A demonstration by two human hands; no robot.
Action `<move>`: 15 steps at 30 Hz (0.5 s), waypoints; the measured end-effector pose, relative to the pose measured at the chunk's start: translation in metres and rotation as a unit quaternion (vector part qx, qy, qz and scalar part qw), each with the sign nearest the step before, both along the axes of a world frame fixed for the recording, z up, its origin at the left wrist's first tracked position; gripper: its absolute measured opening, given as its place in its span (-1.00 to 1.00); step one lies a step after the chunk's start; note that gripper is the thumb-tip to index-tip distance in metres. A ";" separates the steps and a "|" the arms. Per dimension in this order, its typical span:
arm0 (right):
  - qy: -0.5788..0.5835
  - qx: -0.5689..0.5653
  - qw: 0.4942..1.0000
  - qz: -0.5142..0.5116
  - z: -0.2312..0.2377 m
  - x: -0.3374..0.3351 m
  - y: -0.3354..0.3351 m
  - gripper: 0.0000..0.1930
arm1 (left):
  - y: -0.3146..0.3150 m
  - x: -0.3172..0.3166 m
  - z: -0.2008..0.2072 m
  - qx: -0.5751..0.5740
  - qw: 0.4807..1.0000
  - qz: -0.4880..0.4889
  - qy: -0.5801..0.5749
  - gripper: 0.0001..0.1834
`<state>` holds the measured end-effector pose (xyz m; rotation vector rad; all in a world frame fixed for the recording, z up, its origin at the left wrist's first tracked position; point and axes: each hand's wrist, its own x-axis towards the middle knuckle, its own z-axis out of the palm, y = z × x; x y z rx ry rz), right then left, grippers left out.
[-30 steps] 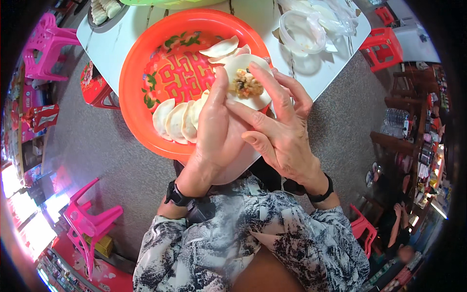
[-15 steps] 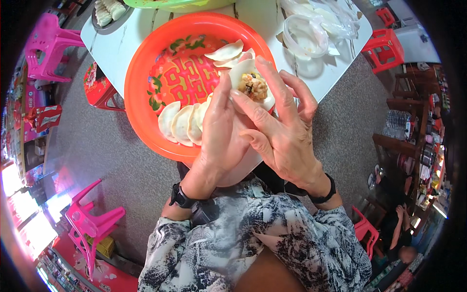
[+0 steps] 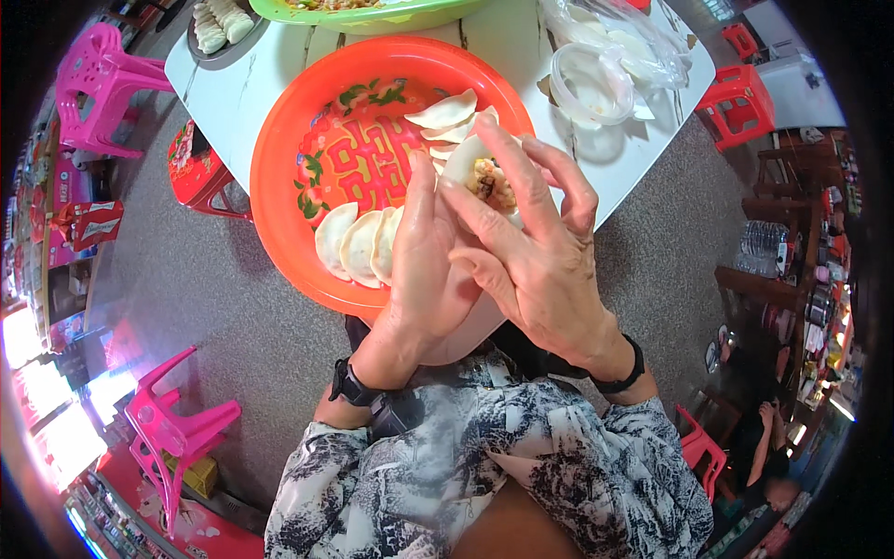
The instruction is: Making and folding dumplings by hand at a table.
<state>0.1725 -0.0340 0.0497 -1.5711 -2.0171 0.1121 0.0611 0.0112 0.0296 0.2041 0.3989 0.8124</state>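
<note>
In my left hand (image 3: 419,265), palm up over the near side of a red basin (image 3: 272,210), lies a round white dumpling wrapper (image 3: 456,168) with a mound of chopped filling (image 3: 486,183) on it. My right hand (image 3: 554,279) reaches across with fingers spread and stretched. Its index fingertip touches the wrapper's near edge, while the other fingers pass over the far side and hide part of it. Folded half-moon dumplings (image 3: 361,244) overlap in the basin left of my left hand. More folded dumplings (image 3: 442,112) lie beyond the wrapper.
A white marbled table (image 3: 307,51) bears the basin. At its far side are a green bowl (image 3: 372,19), a grey plate (image 3: 250,39) with white pieces, a clear round tub (image 3: 589,88) and a plastic bag (image 3: 652,51). Pink stools (image 3: 182,424) and red stools (image 3: 740,102) stand around.
The table and basin sit slightly lower and further right in view. My right fingers have shifted a little over the wrapper, covering more of the filling. My left hand still supports it.
</note>
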 end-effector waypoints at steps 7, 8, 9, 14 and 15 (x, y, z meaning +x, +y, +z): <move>0.006 0.002 1.000 0.005 0.000 0.000 0.004 -0.58 | -0.002 -0.004 0.002 0.060 0.998 -0.007 0.021 -0.23; 0.006 0.002 1.000 0.005 0.000 0.000 0.003 -0.58 | -0.001 -0.003 0.004 0.033 0.999 0.000 0.019 -0.23; 0.004 -0.002 1.000 0.006 0.000 0.000 0.000 -0.58 | 0.000 -0.004 0.005 0.007 1.000 0.008 0.018 -0.23; -0.012 -0.031 0.999 0.024 0.005 0.006 -0.007 -0.59 | 0.002 -0.008 0.004 -0.001 0.999 0.022 -0.048 -0.28; -0.006 -0.018 1.000 0.020 0.003 0.005 -0.005 -0.59 | 0.002 -0.008 0.003 -0.009 0.998 0.025 -0.065 -0.30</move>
